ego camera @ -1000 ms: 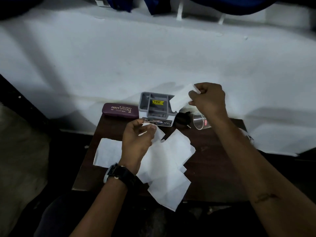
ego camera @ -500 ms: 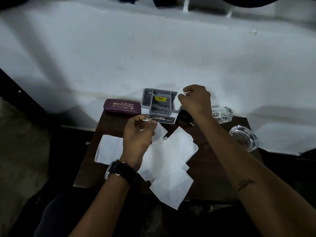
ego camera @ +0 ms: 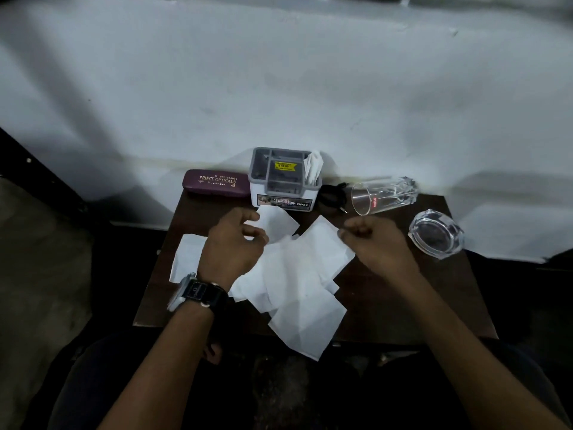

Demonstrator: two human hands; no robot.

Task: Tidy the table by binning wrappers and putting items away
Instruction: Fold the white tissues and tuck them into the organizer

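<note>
Several paper sheets: loose overlapping pile, bench centre, one corner overhanging at 6 o'clock.
Left hand: fingers pinching white slip, pile's 11 o'clock.
Right hand: fingers curled tight, nothing visible inside, pile's 2 o'clock.
Organiser: bench 12 o'clock, folded paper upright in right compartment.

Left hand pinches paper between thumb and fingers. Right hand curled in loose fist. Both forearms reach forward.
</note>
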